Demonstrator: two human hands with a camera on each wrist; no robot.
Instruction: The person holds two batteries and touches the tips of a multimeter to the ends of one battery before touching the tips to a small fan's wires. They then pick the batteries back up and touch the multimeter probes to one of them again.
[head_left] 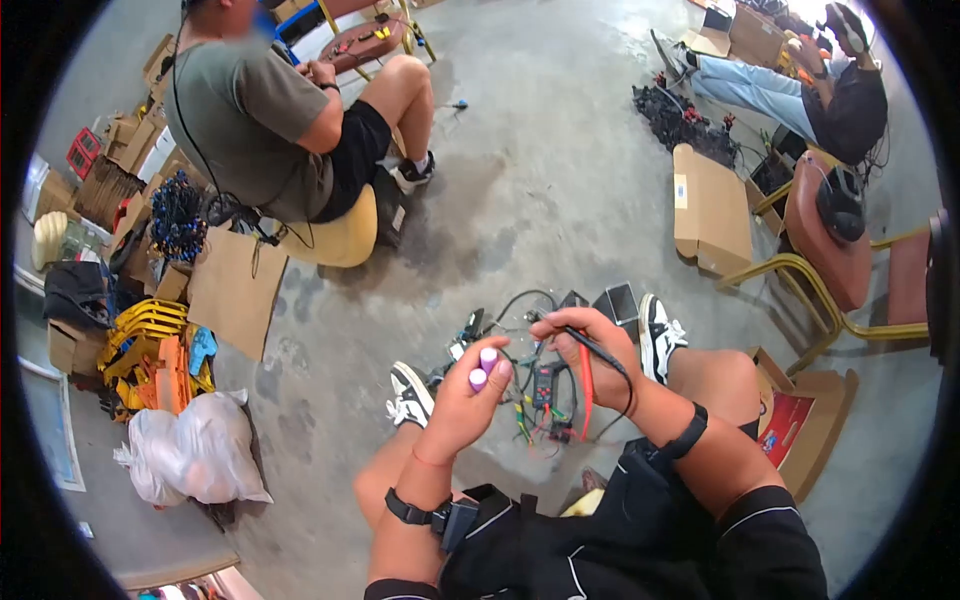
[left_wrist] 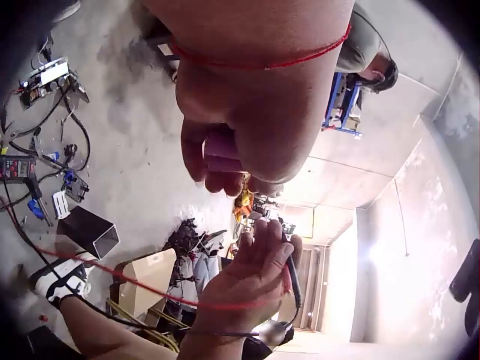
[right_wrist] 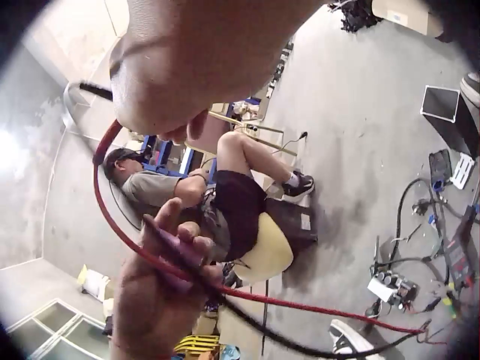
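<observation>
Two purple cylinders (head_left: 488,357) (left_wrist: 221,154) (right_wrist: 174,259) lie side by side in my left hand (head_left: 462,405) (left_wrist: 255,105) (right_wrist: 154,307), gripped by curled fingers, their pale ends upward in the head view. My right hand (head_left: 605,350) (left_wrist: 244,281) (right_wrist: 195,67) pinches a red lead (head_left: 586,385) and a black lead (head_left: 612,362), a short gap away from the cylinders. Both leads run down toward a red-and-black meter (head_left: 545,385) on the floor between the feet. The lead tips are hard to make out.
Tangled wires and small electronics surround the meter, with an open black box (head_left: 617,303) beside the right shoe (head_left: 658,335). A seated person (head_left: 260,130) is at upper left, another (head_left: 840,105) at upper right. Chairs (head_left: 825,230), cardboard and white bags (head_left: 205,450) stand around.
</observation>
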